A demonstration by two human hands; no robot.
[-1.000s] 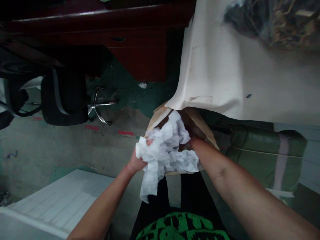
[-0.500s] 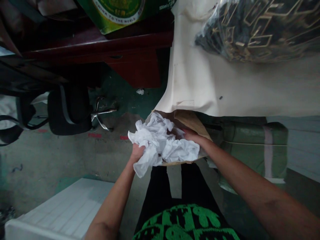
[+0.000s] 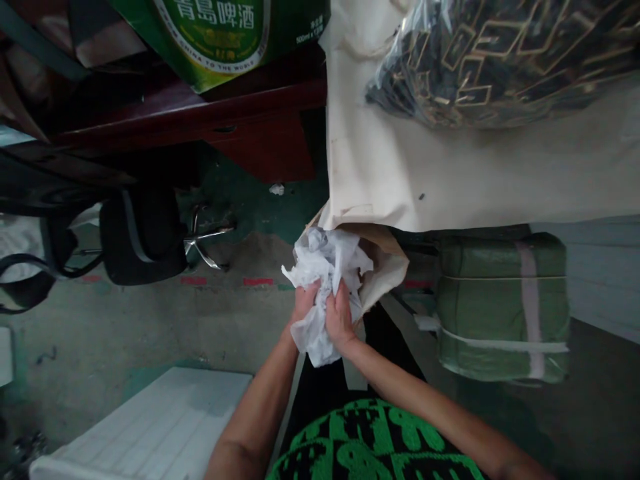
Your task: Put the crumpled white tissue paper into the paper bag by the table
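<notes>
Crumpled white tissue paper (image 3: 323,263) bulges from the mouth of a brown paper bag (image 3: 387,267) below the table's edge. My left hand (image 3: 305,303) is closed around the left side of the paper, its fingertips partly buried. On the right side, my right hand (image 3: 341,319) presses into the same paper with its fingers wrapped in it. A loose end of the paper hangs down between my wrists. The bag gapes on its right side, and its bottom is hidden beneath the paper and my hands.
A table with a cream cover (image 3: 475,180) bears a clear plastic bag of buckles (image 3: 475,73). To the left are a dark red desk (image 3: 195,113), a green beer carton (image 3: 225,40) and a black chair (image 3: 143,233). A wrapped green bale (image 3: 503,307) sits right, a white board (image 3: 165,420) lower left.
My right hand has left the bag's right side and come left onto the paper beside my left hand. The paper is bunched more narrowly, and the bag's right side is uncovered.
</notes>
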